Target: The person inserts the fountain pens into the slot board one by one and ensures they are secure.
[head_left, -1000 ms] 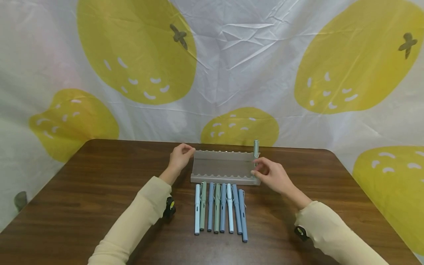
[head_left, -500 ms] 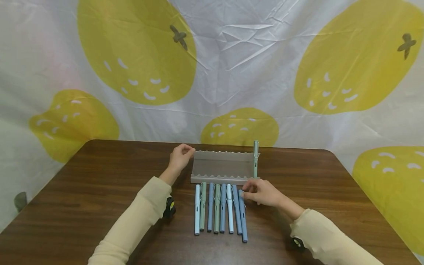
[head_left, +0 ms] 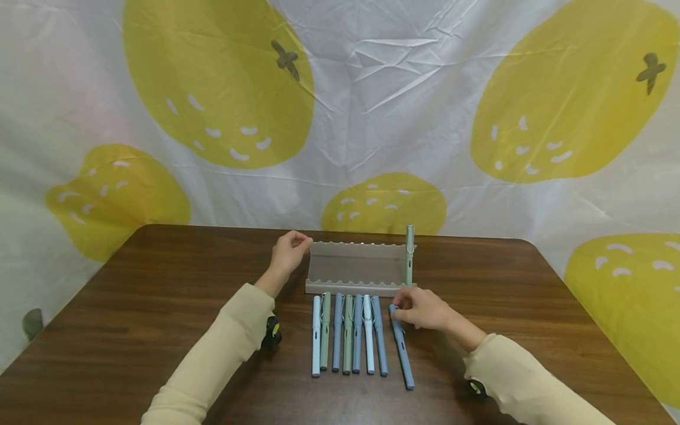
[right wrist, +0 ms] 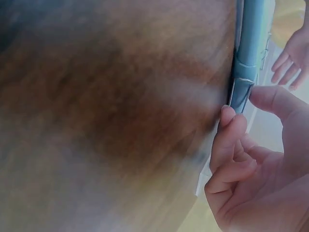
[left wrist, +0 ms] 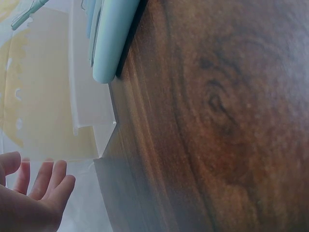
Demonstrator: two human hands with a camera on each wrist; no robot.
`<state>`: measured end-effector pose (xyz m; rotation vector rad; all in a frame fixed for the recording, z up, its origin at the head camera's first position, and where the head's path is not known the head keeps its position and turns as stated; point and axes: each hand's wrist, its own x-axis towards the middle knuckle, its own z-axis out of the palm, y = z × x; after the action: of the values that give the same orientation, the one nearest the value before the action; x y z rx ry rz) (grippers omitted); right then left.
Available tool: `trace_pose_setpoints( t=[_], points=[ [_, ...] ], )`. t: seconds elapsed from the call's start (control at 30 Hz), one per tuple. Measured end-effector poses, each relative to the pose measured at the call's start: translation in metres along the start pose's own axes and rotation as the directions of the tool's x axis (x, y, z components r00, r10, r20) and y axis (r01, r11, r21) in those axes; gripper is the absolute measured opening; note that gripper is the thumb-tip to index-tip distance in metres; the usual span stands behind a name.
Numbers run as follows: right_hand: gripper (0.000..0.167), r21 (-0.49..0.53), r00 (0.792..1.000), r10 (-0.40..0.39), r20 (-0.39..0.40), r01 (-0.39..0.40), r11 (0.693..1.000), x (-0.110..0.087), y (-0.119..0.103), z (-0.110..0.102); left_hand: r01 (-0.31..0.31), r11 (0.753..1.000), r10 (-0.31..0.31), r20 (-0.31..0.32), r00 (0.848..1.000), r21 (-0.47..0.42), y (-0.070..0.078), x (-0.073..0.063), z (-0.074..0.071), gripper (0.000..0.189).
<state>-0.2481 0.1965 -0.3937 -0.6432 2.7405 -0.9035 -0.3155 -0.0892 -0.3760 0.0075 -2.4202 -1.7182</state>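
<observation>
My right hand (head_left: pixel 425 309) pinches the cap end of a blue fountain pen (head_left: pixel 402 354) between thumb and fingers. In the right wrist view, the thumb and fingertips lie on either side of that cap and its clip. The pen slants, apart from a row of several capped pens (head_left: pixel 347 336) in light blue, green and blue. Behind the row stands a clear pen rack (head_left: pixel 358 289) with notched edges. My left hand (head_left: pixel 287 257) holds its far left corner by the fingertips. One green pen (head_left: pixel 409 254) sits in the rack's rightmost notches.
Everything stands on a dark wood-grain table (head_left: pixel 175 295). A white cloth (head_left: pixel 345 118) printed with yellow fruit hangs behind the table's back edge.
My right hand moved from the green pen in the rack down to the rightmost blue pen and gripped it. That pen shifted right, away from the row. My left hand stayed put.
</observation>
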Motion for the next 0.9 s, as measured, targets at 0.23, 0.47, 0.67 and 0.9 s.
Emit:
trace_pose_setpoints(
  t=[0.23, 0.47, 0.67, 0.9],
  points=[
    [0.022, 0.026, 0.995, -0.057, 0.076, 0.055, 0.998, -0.0018, 0.0035, -0.0015, 0.001, 1.000, -0.001, 0.006, 1.000, -0.004, 0.0002, 0.0000, 0.0001, 0.019],
    [0.030, 0.011, 0.997, -0.048, 0.063, 0.047, 0.999, -0.0031, 0.0032, 0.0019, 0.013, 1.000, -0.013, 0.011, 1.000, -0.014, 0.0004, 0.0004, 0.0000, 0.019],
    [0.030, -0.068, 0.994, -0.111, 0.001, 0.111, 0.992, -0.0037, 0.0019, -0.0001, 0.012, 1.000, -0.012, 0.008, 1.000, -0.009, 0.0004, 0.0007, -0.0006, 0.019],
    [0.026, -0.006, 0.993, -0.118, -0.012, 0.118, 0.993, -0.0033, 0.0033, -0.0059, 0.009, 1.000, -0.009, 0.004, 1.000, -0.006, 0.0001, 0.0004, -0.0001, 0.019]
  ],
)
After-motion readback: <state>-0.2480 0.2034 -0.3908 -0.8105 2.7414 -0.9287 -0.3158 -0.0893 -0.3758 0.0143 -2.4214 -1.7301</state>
